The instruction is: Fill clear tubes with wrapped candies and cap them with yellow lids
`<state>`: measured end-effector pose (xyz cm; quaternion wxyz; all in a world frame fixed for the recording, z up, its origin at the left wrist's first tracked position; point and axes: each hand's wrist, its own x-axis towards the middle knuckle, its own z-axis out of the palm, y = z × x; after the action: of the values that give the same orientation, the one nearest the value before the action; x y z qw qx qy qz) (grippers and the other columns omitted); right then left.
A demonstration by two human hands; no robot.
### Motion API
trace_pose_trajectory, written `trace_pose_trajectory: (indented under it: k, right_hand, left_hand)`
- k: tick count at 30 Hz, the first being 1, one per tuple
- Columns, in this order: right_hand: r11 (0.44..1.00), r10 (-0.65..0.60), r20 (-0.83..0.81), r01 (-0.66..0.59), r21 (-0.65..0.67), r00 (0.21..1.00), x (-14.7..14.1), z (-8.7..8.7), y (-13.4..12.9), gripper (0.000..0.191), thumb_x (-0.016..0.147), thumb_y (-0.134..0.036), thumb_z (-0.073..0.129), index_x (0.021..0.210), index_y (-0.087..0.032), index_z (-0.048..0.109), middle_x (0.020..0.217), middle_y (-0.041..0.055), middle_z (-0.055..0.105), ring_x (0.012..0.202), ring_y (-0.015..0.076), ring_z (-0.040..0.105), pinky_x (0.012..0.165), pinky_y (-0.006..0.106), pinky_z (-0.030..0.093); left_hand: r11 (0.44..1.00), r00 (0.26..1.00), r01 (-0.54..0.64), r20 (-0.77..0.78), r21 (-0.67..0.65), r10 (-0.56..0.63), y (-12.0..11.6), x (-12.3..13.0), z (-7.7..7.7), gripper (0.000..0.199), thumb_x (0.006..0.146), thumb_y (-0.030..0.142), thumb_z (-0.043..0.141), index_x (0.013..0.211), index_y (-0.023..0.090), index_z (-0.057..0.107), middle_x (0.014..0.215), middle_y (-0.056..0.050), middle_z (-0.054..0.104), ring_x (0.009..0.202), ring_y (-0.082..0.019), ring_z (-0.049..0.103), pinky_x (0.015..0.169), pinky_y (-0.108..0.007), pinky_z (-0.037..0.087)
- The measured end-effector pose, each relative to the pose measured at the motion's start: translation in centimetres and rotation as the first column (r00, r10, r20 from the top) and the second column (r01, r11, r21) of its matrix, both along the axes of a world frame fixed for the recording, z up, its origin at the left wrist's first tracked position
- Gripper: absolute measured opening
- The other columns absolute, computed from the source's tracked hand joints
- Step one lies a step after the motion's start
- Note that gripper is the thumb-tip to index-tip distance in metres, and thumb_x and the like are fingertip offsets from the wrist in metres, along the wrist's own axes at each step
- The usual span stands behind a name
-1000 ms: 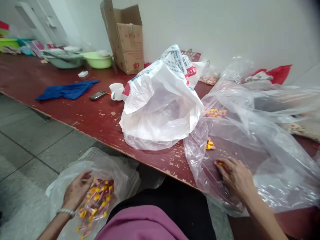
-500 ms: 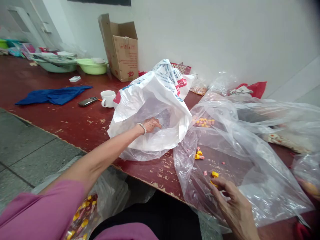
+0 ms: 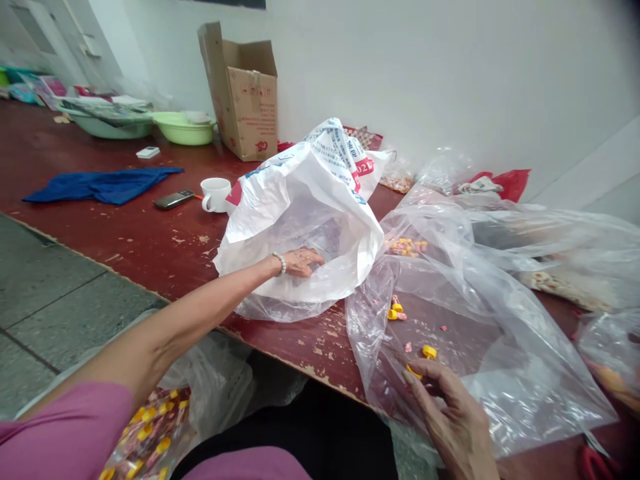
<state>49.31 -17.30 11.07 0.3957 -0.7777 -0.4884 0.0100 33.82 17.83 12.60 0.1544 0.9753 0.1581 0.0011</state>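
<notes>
My left hand (image 3: 302,261), with a beaded bracelet at the wrist, reaches into the mouth of a white printed sack (image 3: 295,200) with a clear liner. Its fingers are stretched forward, and nothing shows in them. Small see-through pieces (image 3: 330,243) lie deeper in the sack, too faint to name. At the table's front right, my right hand (image 3: 453,407) pinches a yellow cap (image 3: 414,371) between thumb and fingers. Just beyond it a second yellow cap (image 3: 429,351) stands on the clear plastic bag (image 3: 500,313). Several yellow-capped pink pieces (image 3: 396,311) lie farther back.
Below the table edge, a clear bag holds many yellow-capped pieces (image 3: 150,427). A white mug (image 3: 216,195), a phone (image 3: 173,199) and a blue cloth (image 3: 107,185) lie left of the sack. Behind stands a cardboard box (image 3: 253,107). Red-handled scissors (image 3: 595,461) lie at the right.
My left hand has shifted slightly down within the sack, its fingers a little more bent. My right hand has moved slightly left, holding the yellow cap. The view has shifted a little.
</notes>
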Motion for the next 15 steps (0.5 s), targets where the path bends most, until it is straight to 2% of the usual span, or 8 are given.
trace_pose_trajectory:
  k: [3,8,11,13,15]
  right_hand:
    - [1.0,0.015,0.003,-0.015,0.007,1.0,-0.5,0.5,0.3,0.026,0.078,-0.047,0.061,0.085,-0.022,0.067,0.087,0.004,0.069,0.066,0.0167,0.062,0.062,0.029,0.052]
    - [1.0,-0.015,-0.073,0.014,-0.008,0.997,-1.2,0.3,0.2,0.029,0.077,-0.047,0.062,0.091,-0.022,0.067,0.09,0.0054,0.069,0.068,0.0173,0.063,0.067,0.031,0.053]
    - [0.997,-0.064,-0.266,0.071,0.018,0.962,-1.7,-0.1,0.1,0.039,0.073,-0.047,0.066,0.101,-0.02,0.064,0.093,0.0073,0.069,0.073,0.0192,0.065,0.068,0.032,0.054]
    - [0.993,-0.057,-0.448,0.096,0.065,0.892,-2.1,0.1,0.5,0.043,0.071,-0.046,0.069,0.104,-0.019,0.062,0.091,0.0068,0.069,0.073,0.0194,0.066,0.068,0.032,0.056]
    - [0.984,-0.038,-0.582,0.131,0.119,0.812,-2.8,1.0,1.3,0.042,0.069,-0.045,0.072,0.101,-0.019,0.062,0.086,0.0048,0.069,0.072,0.0181,0.066,0.068,0.031,0.056]
  left_hand:
    - [0.999,0.999,-0.043,-0.015,-0.013,0.043,-1.1,-0.2,-0.1,0.043,0.064,0.013,0.058,0.106,0.019,0.064,0.108,-0.008,0.062,0.102,-0.024,0.053,0.091,-0.032,0.039]
    - [0.982,0.982,-0.185,0.046,-0.031,0.186,-1.5,-1.0,-1.1,0.026,0.063,0.007,0.054,0.086,0.013,0.064,0.093,-0.012,0.062,0.087,-0.024,0.058,0.078,-0.032,0.044]
    - [0.946,0.936,-0.315,0.142,-0.075,0.323,-1.1,-2.5,-1.2,0.024,0.069,0.011,0.051,0.091,0.012,0.061,0.082,-0.01,0.062,0.077,-0.023,0.058,0.073,-0.033,0.044]
    - [0.917,0.891,-0.378,0.219,-0.127,0.398,-1.3,-3.9,-0.7,0.026,0.075,0.017,0.049,0.099,0.012,0.058,0.082,-0.008,0.062,0.075,-0.021,0.058,0.072,-0.032,0.044]
    - [0.903,0.858,-0.39,0.285,-0.18,0.428,-2.3,-5.3,0.0,0.029,0.08,0.025,0.048,0.105,0.015,0.056,0.089,-0.006,0.063,0.078,-0.018,0.058,0.073,-0.03,0.045]
